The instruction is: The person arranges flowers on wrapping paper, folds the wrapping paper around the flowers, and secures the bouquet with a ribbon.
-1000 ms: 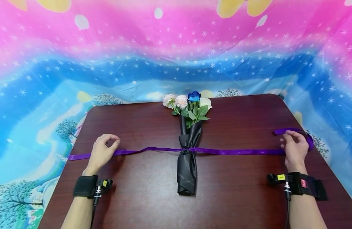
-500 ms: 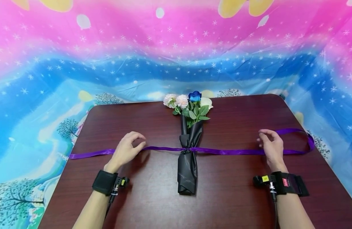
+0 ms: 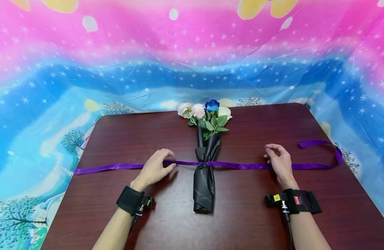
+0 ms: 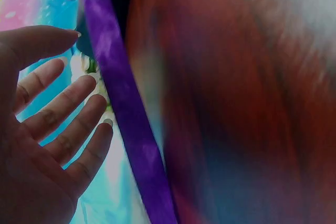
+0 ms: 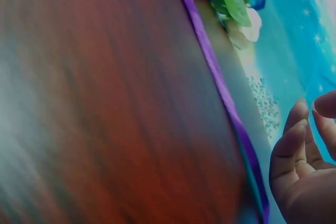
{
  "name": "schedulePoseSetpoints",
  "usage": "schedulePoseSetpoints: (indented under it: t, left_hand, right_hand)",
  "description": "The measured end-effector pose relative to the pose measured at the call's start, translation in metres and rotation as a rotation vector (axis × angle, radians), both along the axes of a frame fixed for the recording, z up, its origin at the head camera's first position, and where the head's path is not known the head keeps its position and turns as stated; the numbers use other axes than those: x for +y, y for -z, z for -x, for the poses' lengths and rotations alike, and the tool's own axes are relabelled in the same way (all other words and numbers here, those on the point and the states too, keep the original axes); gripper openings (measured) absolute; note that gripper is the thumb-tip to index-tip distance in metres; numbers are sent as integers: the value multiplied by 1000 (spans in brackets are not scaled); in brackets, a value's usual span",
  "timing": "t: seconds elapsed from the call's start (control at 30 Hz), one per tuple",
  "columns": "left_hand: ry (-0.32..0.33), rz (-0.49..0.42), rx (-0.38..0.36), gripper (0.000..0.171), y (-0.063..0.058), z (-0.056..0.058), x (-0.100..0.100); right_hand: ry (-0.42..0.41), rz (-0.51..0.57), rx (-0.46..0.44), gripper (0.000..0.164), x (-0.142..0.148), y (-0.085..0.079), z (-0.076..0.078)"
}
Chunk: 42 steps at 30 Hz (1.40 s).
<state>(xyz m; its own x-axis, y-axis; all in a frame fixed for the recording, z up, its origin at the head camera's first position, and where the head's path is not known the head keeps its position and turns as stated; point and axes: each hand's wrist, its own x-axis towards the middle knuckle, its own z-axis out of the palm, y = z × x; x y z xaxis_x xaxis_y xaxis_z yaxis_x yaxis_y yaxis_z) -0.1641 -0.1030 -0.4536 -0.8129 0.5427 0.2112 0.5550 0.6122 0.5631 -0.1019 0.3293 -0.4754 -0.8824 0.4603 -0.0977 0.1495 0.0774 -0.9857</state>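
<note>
A bouquet wrapped in black paper point(image 3: 204, 187) lies at the middle of the table, its pale, white and blue flowers point(image 3: 212, 105) toward the back edge. Around its narrow waist runs a purple ribbon point(image 3: 238, 165), with long tails stretched out to both sides. My left hand point(image 3: 155, 167) hovers over the left tail, fingers loosely spread and holding nothing; the left wrist view shows the ribbon point(image 4: 126, 98) passing beyond the fingertips. Over the right tail is my right hand point(image 3: 280, 163), fingers relaxed and bent a little, with nothing in them.
The dark wooden table point(image 3: 241, 222) spans the lower view. A patterned pink and blue cloth point(image 3: 192, 69) hangs behind it and along both sides. Near the right edge the ribbon's tail curls back on itself. Each wrist carries a strapped camera with a cable.
Both hands have moved inward along the ribbon toward the bouquet, the left one rightward and the right one leftward. The ribbon's curled right end now lies uncovered. The bouquet has stayed put.
</note>
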Motion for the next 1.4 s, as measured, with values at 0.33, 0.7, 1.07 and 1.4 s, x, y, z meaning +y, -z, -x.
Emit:
schedulePoseSetpoints:
  t: [0.33,0.7,1.07,1.4]
  left_hand:
    - [63,55,144,29,9,0,18]
    - [52,193,230,6,13,-2,24]
    - [-113,201,186,16,10,-2,32]
    - [-225,-12,166,32,2,2,51]
  right_hand:
    - [-104,-134,-54,27,-20,6,1]
    - [-114,-138,-60,27,-29,5,-2]
    - [-121,-107,-37,27,-30,8,-6]
    - [-132,-118,-43,27,-28,6,-8]
